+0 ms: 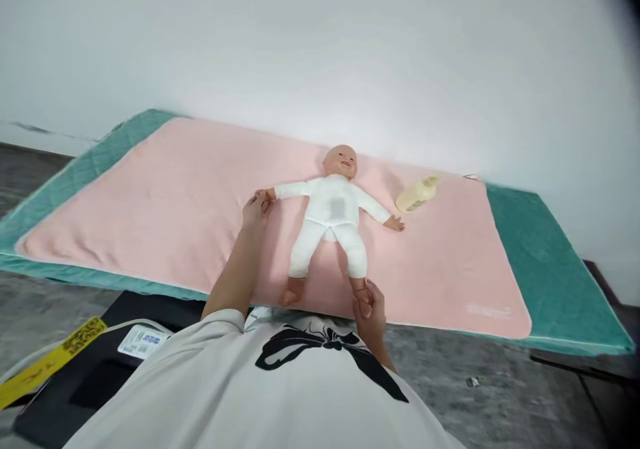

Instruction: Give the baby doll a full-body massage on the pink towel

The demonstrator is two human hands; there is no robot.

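Observation:
A baby doll [333, 202] in a white suit lies on its back on a pink mat [175, 189], head toward the wall and legs toward me. My left hand [257, 209] is closed around the doll's hand at the end of its outstretched arm, on the left side. Down at the mat's near edge, my right hand [371, 307] grips the doll's foot on the right; the fingers partly cover that foot. The doll's other arm and other foot rest free on the mat. A cream-coloured bottle [417, 194] lies on its side beyond the free hand.
Under the pink mat is a larger green quilted pad [545, 262], set against a white wall [320, 49]. At lower left sits a black flat object [95, 382] with a white label, a cable and a yellow tag [53, 362]. Grey floor [450, 362] shows in front.

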